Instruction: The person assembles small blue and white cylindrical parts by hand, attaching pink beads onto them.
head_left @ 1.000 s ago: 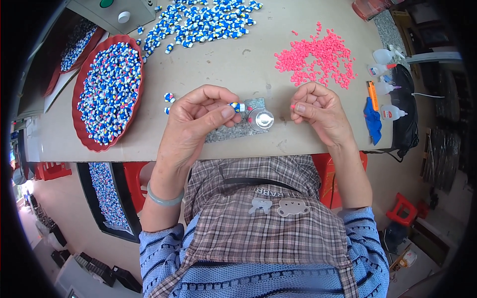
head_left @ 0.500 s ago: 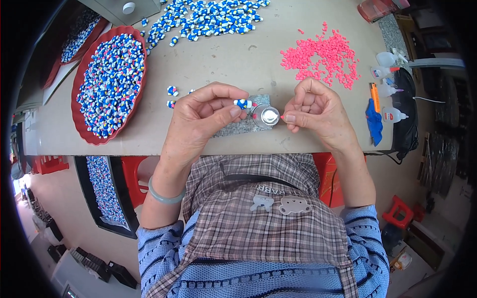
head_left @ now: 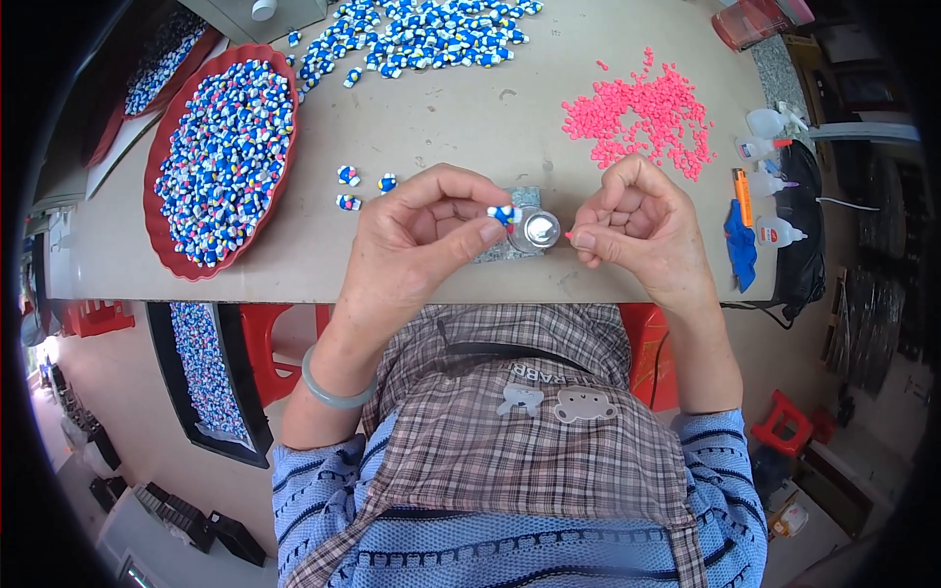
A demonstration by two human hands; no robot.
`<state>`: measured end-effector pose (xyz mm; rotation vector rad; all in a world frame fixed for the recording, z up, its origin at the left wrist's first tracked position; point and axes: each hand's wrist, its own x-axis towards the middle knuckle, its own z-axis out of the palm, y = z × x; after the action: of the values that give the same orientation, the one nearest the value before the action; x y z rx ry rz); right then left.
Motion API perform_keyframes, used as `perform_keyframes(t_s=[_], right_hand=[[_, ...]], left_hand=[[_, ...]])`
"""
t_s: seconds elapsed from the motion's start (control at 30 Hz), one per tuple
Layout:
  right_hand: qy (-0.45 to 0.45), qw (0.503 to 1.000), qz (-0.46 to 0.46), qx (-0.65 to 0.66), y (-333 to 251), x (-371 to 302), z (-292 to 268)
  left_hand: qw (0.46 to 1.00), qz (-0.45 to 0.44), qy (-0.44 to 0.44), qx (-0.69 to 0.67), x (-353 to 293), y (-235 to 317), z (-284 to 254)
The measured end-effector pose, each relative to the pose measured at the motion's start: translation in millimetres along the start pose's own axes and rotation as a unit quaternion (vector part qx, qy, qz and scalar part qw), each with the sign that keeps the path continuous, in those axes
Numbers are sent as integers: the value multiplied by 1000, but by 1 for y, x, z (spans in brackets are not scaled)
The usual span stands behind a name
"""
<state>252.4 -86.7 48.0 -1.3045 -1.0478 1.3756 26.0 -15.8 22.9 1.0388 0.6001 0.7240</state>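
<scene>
Between thumb and fingers, my left hand (head_left: pixel 421 220) pinches a small blue-and-white figurine (head_left: pixel 504 215). A tiny pink piece (head_left: pixel 569 235) sits at the tips of my closed right thumb and forefinger, part of my right hand (head_left: pixel 637 220). Between the two hands stands a small clear container with a shiny silvery middle (head_left: pixel 539 229), right beside the figurine. Under it lies a speckled grey stone slab (head_left: pixel 526 195), partly hidden by my left hand. Three similar figurines (head_left: pixel 348 175) lie just left of my left hand.
A red scalloped tray (head_left: pixel 154 211) heaped with figurines stands at the left. More figurines (head_left: pixel 421 34) spread across the far table, and loose pink pieces (head_left: pixel 642 113) lie at the far right. Squeeze bottles (head_left: pixel 779 231), an orange cutter (head_left: pixel 741 196) and a blue wrapper (head_left: pixel 738 245) line the right edge.
My left hand has shifted right with the figurine, which now sits tilted against the container's left side in view. My right hand still pinches the pink piece, a little right of before.
</scene>
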Motion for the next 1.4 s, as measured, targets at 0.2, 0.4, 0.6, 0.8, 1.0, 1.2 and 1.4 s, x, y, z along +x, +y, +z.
perform_keyframes(t_s=[0.2,0.4,0.6,0.8,1.0,1.2,1.4], right_hand=[[-1,997,-36,75,-2,-5,11],[9,995,-35,94,6,-2,13],[10,995,-46,83,1,-2,16],[55,997,-56,4,3,-6,24],[120,961,-150,-197,2,-8,34],[107,985,-104,-89,11,-7,-5],[229,890,-102,-380,35,6,-65]], left_hand=[[999,51,-12,5,-4,-4,21],[996,80,-2,40,1,-15,24],[979,139,13,151,1,-4,30],[928,228,28,293,1,-6,31],[895,286,35,341,1,-11,26],[926,216,95,294,-3,1,4],[856,152,171,464,-16,12,-39]])
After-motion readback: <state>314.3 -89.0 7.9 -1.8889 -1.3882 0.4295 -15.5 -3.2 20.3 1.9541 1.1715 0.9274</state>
